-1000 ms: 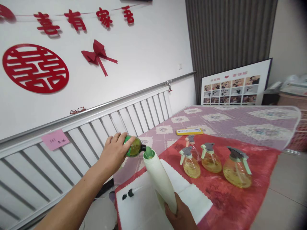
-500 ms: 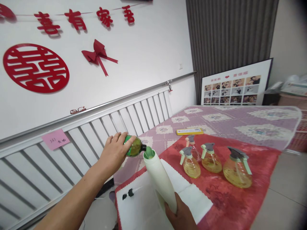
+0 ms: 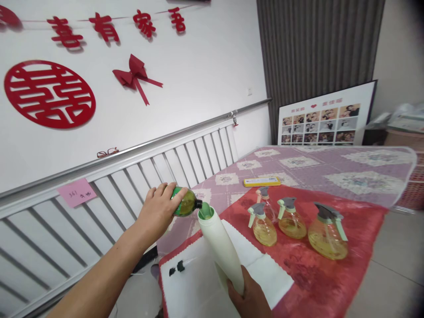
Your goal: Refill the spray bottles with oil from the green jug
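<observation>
My left hand (image 3: 162,205) is wrapped round a green bottle (image 3: 186,203), tipped on its side with its black neck at the mouth of a tall pale-green bottle (image 3: 218,245). A darker green piece, perhaps a funnel (image 3: 206,211), sits in that mouth; whether liquid is flowing I cannot tell. My right hand (image 3: 248,289) grips the pale bottle near its lower end and holds it tilted. Beneath lies a white cloth (image 3: 195,289) with a black pump top (image 3: 178,267) on it. Several clear spray bottles stand to the right, including one with yellowish liquid (image 3: 327,238).
A red cloth (image 3: 308,274) covers the near part of a table with a purple patterned tablecloth (image 3: 298,176). On the table lies a flat yellow case (image 3: 261,182). Along the left runs a white radiator (image 3: 126,190) with a pink note (image 3: 77,193). A photo board (image 3: 323,119) leans behind.
</observation>
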`<action>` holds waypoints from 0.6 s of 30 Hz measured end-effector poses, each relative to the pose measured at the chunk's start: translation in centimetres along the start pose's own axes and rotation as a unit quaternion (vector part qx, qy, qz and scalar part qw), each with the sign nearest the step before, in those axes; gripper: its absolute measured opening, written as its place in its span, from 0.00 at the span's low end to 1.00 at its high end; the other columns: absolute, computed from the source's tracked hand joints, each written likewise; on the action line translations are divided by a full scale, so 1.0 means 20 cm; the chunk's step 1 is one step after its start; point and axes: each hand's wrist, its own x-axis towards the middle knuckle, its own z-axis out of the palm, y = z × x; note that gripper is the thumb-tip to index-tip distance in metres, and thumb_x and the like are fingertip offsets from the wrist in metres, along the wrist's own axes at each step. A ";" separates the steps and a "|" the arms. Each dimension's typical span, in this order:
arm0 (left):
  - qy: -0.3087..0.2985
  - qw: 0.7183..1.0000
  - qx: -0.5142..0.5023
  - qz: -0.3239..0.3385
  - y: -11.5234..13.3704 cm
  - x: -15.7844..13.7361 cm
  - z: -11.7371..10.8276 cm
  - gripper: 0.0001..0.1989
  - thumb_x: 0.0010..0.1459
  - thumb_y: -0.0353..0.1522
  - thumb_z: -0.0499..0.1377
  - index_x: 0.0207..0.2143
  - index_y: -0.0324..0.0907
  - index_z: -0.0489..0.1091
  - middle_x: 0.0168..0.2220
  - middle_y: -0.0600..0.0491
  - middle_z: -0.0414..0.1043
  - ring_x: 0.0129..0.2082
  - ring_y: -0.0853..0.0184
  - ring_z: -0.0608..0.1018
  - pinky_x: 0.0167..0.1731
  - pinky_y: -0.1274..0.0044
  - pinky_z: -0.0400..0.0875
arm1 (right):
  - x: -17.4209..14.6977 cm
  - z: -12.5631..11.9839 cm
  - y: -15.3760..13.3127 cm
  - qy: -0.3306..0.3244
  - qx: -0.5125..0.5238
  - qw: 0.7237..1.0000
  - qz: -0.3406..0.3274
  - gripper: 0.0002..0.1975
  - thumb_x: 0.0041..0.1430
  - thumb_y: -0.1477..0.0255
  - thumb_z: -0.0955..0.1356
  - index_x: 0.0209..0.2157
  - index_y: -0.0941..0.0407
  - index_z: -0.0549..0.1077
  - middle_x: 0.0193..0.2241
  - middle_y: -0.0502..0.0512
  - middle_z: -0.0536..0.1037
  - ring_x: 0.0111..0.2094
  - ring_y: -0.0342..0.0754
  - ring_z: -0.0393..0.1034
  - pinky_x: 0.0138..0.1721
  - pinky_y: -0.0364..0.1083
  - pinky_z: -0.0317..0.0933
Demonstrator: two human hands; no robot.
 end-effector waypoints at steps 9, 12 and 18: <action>-0.003 1.000 0.005 -0.001 0.00 0.00 -0.01 0.37 0.55 0.22 0.56 0.65 0.51 0.52 0.63 0.43 0.62 0.61 0.47 0.65 0.53 0.58 0.64 | 0.00 0.01 0.03 -0.044 0.008 0.999 0.019 0.18 0.51 0.59 0.64 0.41 0.53 0.74 0.32 0.53 0.83 0.34 0.56 0.78 0.35 0.47 0.69; -0.003 1.000 0.007 0.001 0.00 0.00 -0.01 0.37 0.55 0.22 0.56 0.65 0.51 0.51 0.63 0.43 0.62 0.61 0.48 0.65 0.53 0.59 0.64 | 0.00 0.01 0.02 -0.042 0.006 0.999 0.020 0.19 0.51 0.59 0.64 0.41 0.53 0.74 0.33 0.53 0.83 0.35 0.56 0.78 0.36 0.46 0.69; -0.003 1.000 0.010 0.005 0.00 0.00 0.00 0.37 0.54 0.23 0.56 0.64 0.52 0.51 0.63 0.43 0.62 0.61 0.48 0.65 0.52 0.59 0.64 | 0.00 0.00 0.00 -0.049 0.003 0.999 0.023 0.19 0.52 0.59 0.64 0.41 0.53 0.74 0.33 0.53 0.83 0.36 0.56 0.78 0.36 0.46 0.69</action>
